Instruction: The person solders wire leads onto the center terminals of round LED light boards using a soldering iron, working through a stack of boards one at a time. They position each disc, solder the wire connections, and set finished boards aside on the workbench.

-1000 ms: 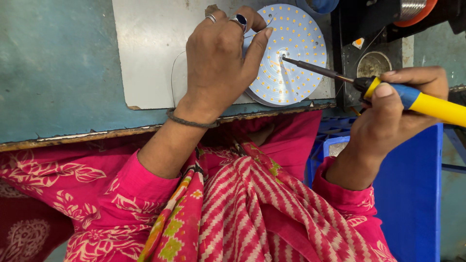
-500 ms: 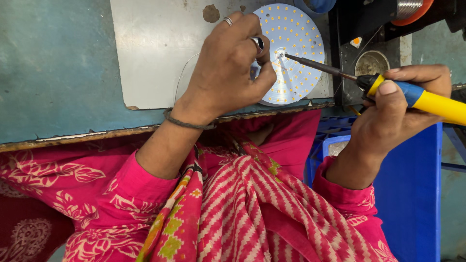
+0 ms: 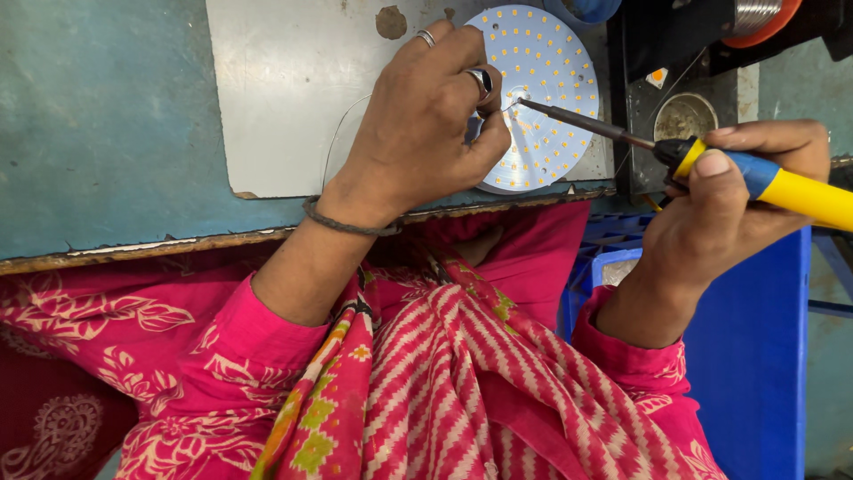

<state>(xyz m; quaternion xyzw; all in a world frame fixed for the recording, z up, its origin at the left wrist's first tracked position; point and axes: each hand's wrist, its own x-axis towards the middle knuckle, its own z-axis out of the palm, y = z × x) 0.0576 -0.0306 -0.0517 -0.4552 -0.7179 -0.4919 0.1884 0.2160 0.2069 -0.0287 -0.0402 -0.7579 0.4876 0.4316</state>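
Yellow soldering iron [image 3: 711,164] gripped in right hand [image 3: 742,209], left hand [image 3: 418,124] pinching perhaps one wire, one LED disc [image 3: 542,80]

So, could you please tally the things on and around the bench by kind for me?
Round white LED board: 1
Soldering iron, held in the right hand: 1
Grey metal sheet under the left hand: 1
Small round tin: 1
Blue plastic crate: 1
Total: 5
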